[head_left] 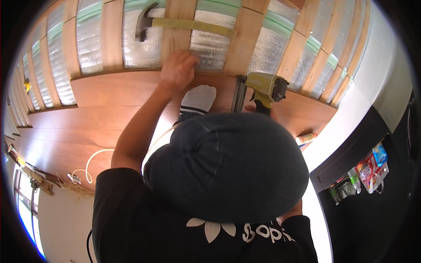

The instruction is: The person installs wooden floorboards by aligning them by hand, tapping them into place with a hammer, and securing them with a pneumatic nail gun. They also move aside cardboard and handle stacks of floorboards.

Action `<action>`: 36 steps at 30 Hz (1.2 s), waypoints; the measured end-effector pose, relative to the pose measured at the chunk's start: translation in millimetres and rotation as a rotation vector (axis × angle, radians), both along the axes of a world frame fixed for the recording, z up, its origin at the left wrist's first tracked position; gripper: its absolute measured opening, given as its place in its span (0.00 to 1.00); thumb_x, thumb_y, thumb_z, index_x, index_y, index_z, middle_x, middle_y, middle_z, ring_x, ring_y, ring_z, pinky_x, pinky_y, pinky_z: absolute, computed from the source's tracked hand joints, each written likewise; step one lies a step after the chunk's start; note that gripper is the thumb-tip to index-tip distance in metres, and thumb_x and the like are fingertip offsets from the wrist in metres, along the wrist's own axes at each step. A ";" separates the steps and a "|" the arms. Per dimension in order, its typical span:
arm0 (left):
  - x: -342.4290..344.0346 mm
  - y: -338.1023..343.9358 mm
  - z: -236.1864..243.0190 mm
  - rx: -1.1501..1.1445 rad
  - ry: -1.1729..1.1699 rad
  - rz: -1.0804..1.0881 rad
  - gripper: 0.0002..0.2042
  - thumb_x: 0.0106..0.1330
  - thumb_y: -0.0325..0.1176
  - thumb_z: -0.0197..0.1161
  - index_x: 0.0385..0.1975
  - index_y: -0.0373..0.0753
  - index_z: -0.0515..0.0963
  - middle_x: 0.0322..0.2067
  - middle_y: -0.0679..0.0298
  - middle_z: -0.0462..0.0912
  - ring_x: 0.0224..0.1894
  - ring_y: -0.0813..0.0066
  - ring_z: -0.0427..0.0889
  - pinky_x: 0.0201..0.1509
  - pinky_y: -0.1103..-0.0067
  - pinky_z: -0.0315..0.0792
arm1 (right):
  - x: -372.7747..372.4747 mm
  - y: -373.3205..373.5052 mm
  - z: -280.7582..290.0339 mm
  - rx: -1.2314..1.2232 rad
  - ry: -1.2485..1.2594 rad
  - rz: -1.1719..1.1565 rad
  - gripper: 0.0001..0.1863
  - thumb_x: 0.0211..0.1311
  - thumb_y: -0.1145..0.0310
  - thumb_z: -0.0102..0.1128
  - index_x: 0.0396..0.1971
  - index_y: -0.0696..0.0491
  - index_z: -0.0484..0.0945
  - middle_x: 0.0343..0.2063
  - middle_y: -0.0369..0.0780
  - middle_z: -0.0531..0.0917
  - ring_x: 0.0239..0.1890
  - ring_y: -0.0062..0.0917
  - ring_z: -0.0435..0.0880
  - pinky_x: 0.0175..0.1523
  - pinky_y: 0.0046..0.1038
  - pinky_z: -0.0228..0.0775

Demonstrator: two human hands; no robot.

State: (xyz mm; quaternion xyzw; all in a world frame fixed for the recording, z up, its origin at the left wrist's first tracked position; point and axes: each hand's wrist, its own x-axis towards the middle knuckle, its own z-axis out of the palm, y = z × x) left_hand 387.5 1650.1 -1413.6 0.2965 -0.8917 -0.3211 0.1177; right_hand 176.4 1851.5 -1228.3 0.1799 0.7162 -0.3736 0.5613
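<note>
Over the front edge of the laid floorboards [109, 90], my left hand [179, 69] reaches out beside a wooden batten [176, 41]. Its fingers are bent downward and smeared, so whether they hold anything cannot be made out. My right hand [273, 115], mostly hidden by a dark cap [228, 171], grips the handle of a yellow-green and black nail gun [262, 85]. The gun's long magazine stands upright to the left of its body. A claw hammer [193, 25] with a yellowish handle lies across the battens, beyond my left hand.
Rows of battens with silvery foil [142, 52] between them stretch along the far side. One socked foot [199, 98] rests on the boards. A tube [306, 139] lies at right, near a dark cabinet [351, 153] holding bottles and packets. A pale hose [90, 162] curls at left.
</note>
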 end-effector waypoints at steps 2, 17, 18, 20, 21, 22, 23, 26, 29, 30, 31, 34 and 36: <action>-14.8 2.3 1.8 0.021 0.012 -0.005 0.08 0.56 0.24 0.64 0.30 0.47 0.84 0.34 0.66 0.86 0.46 0.61 0.83 0.50 0.68 0.78 | -4.6 5.1 8.6 -0.043 -0.021 0.012 0.25 0.60 0.76 0.64 0.58 0.58 0.71 0.32 0.40 0.85 0.35 0.23 0.84 0.43 0.25 0.78; -24.7 -8.2 -2.9 -0.020 -0.042 -0.077 0.07 0.52 0.28 0.62 0.28 0.50 0.82 0.31 0.74 0.82 0.43 0.71 0.80 0.46 0.74 0.75 | -46.4 -62.2 3.6 0.018 -0.319 0.278 0.32 0.61 0.82 0.59 0.67 0.56 0.68 0.36 0.37 0.81 0.31 0.20 0.82 0.40 0.26 0.78; -24.9 -8.1 -3.0 -0.027 -0.047 -0.079 0.07 0.52 0.28 0.62 0.27 0.50 0.82 0.31 0.74 0.82 0.42 0.70 0.80 0.46 0.74 0.75 | -48.7 -55.8 2.3 0.028 -0.283 0.261 0.31 0.61 0.81 0.60 0.66 0.56 0.69 0.35 0.37 0.81 0.31 0.20 0.82 0.40 0.26 0.78; -24.9 -8.5 -2.0 -0.030 -0.046 -0.085 0.06 0.52 0.27 0.62 0.27 0.50 0.82 0.31 0.74 0.82 0.42 0.70 0.80 0.45 0.74 0.75 | -52.5 -46.8 1.0 0.042 -0.242 0.239 0.30 0.61 0.81 0.60 0.66 0.56 0.70 0.34 0.36 0.80 0.30 0.19 0.81 0.40 0.25 0.77; -26.1 -7.7 -2.2 -0.043 -0.025 -0.066 0.06 0.52 0.27 0.62 0.27 0.49 0.82 0.30 0.73 0.82 0.41 0.69 0.80 0.45 0.74 0.75 | -56.2 -43.4 -0.3 0.008 -0.257 0.227 0.30 0.61 0.80 0.60 0.66 0.56 0.70 0.33 0.35 0.80 0.30 0.19 0.81 0.39 0.25 0.77; -27.3 -7.0 -2.2 -0.056 -0.004 -0.047 0.06 0.52 0.27 0.62 0.27 0.49 0.82 0.30 0.72 0.81 0.40 0.69 0.80 0.44 0.73 0.75 | -59.1 -39.9 -1.3 -0.027 -0.271 0.215 0.30 0.61 0.80 0.61 0.66 0.56 0.70 0.33 0.35 0.79 0.30 0.19 0.81 0.39 0.25 0.76; -28.3 -7.0 -1.9 -0.050 0.004 -0.048 0.06 0.52 0.27 0.62 0.27 0.49 0.82 0.30 0.72 0.81 0.40 0.69 0.80 0.44 0.73 0.75 | -61.0 -36.2 -2.2 -0.020 -0.264 0.214 0.30 0.61 0.80 0.61 0.66 0.56 0.70 0.33 0.35 0.79 0.30 0.19 0.81 0.39 0.25 0.76; -26.1 -6.5 -1.1 -0.040 -0.056 -0.068 0.07 0.52 0.26 0.63 0.27 0.49 0.83 0.28 0.71 0.81 0.37 0.69 0.80 0.42 0.74 0.76 | -64.1 -22.2 -4.6 -0.020 -0.286 0.235 0.32 0.59 0.78 0.61 0.67 0.58 0.69 0.42 0.39 0.83 0.30 0.21 0.81 0.40 0.27 0.77; -24.9 -4.5 -5.8 -0.030 -0.048 -0.047 0.07 0.53 0.25 0.63 0.26 0.49 0.83 0.28 0.71 0.81 0.38 0.68 0.81 0.42 0.74 0.76 | -68.7 -16.7 -10.8 -0.017 -0.272 0.278 0.29 0.61 0.80 0.61 0.65 0.56 0.70 0.35 0.35 0.79 0.30 0.19 0.81 0.38 0.26 0.77; -28.7 -5.4 -2.9 -0.039 -0.033 -0.058 0.07 0.53 0.25 0.63 0.26 0.49 0.83 0.28 0.71 0.81 0.38 0.68 0.81 0.42 0.74 0.76 | -70.8 -21.1 -6.4 -0.045 -0.273 0.238 0.28 0.62 0.80 0.61 0.63 0.56 0.71 0.35 0.35 0.79 0.30 0.19 0.81 0.39 0.26 0.77; -31.2 -8.1 -0.4 -0.060 -0.026 -0.056 0.07 0.52 0.25 0.63 0.26 0.49 0.83 0.28 0.71 0.81 0.38 0.68 0.81 0.42 0.73 0.77 | -72.0 -22.5 -2.3 -0.075 -0.274 0.198 0.26 0.62 0.80 0.61 0.62 0.56 0.72 0.34 0.35 0.79 0.29 0.19 0.80 0.39 0.26 0.78; -34.5 -11.0 4.1 -0.074 0.009 -0.036 0.08 0.52 0.22 0.62 0.24 0.47 0.83 0.27 0.70 0.82 0.36 0.66 0.81 0.40 0.73 0.77 | -70.0 -5.3 3.4 -0.086 -0.189 0.215 0.29 0.60 0.79 0.62 0.64 0.58 0.69 0.45 0.40 0.81 0.30 0.21 0.81 0.39 0.26 0.79; -29.1 -8.5 4.3 -0.071 0.040 -0.021 0.09 0.53 0.20 0.60 0.21 0.45 0.83 0.26 0.68 0.83 0.34 0.65 0.81 0.38 0.72 0.77 | -67.8 14.1 13.4 -0.092 -0.151 0.245 0.33 0.58 0.79 0.63 0.66 0.59 0.68 0.54 0.44 0.80 0.31 0.22 0.82 0.39 0.27 0.79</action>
